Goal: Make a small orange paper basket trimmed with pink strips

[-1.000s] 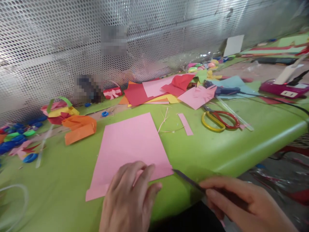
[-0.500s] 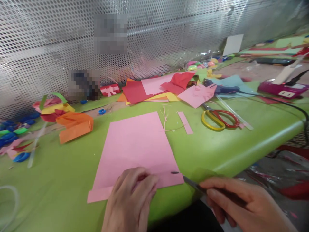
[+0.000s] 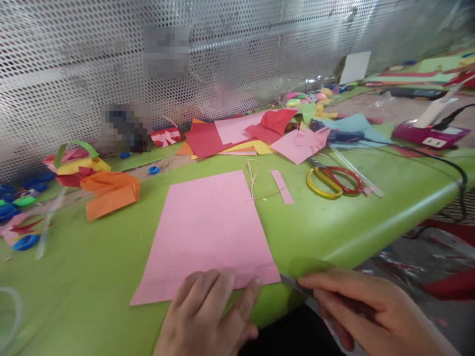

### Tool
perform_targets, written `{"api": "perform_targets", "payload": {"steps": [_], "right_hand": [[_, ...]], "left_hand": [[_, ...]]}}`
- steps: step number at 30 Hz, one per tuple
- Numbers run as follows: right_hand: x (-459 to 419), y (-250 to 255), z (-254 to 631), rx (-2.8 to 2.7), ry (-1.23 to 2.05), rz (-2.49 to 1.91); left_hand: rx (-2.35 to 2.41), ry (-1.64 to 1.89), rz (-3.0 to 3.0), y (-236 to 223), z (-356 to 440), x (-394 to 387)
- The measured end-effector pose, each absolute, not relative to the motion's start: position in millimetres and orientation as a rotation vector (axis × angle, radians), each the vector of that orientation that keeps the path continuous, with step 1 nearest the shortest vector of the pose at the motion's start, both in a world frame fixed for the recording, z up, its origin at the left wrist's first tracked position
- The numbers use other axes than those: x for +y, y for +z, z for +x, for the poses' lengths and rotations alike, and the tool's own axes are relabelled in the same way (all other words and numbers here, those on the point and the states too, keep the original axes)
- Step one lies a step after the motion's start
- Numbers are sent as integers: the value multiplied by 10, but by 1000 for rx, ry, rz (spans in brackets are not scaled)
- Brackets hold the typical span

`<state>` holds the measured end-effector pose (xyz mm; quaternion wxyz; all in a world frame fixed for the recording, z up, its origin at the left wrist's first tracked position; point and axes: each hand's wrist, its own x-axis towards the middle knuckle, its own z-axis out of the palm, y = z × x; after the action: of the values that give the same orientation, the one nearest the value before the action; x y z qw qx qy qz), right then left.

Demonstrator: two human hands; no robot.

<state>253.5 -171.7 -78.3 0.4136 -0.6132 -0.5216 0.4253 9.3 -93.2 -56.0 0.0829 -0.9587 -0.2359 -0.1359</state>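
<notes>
A pink sheet of paper (image 3: 208, 222) lies on the green tabletop in front of me, with a crease or narrow fold along its near edge. My left hand (image 3: 211, 311) rests on that near edge, fingers laid flat and thumb spread to the right. My right hand (image 3: 363, 306) is closed around a thin, dark metal knife (image 3: 293, 283) at the sheet's lower right corner. The knife's tip meets the paper's right edge; whether it goes under the fold is hidden. Most of its handle is covered by my fingers.
Scissors (image 3: 334, 182) with yellow and red handles lie to the right, near a pink paper strip (image 3: 282, 187). Coloured paper sheets (image 3: 208, 138) are piled behind. An orange folded paper (image 3: 111, 193) sits left. A purple power strip (image 3: 430, 134) with a black cable stands right.
My left hand has gone from curled fingers to flat, thumb out. The folded strip at the left end lies smoother. The dark tip seen on the paper no longer shows; the knife has drawn back slightly.
</notes>
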Motion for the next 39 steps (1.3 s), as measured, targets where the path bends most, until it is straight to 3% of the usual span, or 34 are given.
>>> {"api": "perform_targets", "payload": {"steps": [16,39], "right_hand": [[-1728,-782,2617,-1390,1134,-1647],[-1691,-740,2383,-1673,720,-1563]], "left_hand": [[-744,-376,-2799,-599,103,-979],[-819,-503,-2748,-603,-142,-1057]]}}
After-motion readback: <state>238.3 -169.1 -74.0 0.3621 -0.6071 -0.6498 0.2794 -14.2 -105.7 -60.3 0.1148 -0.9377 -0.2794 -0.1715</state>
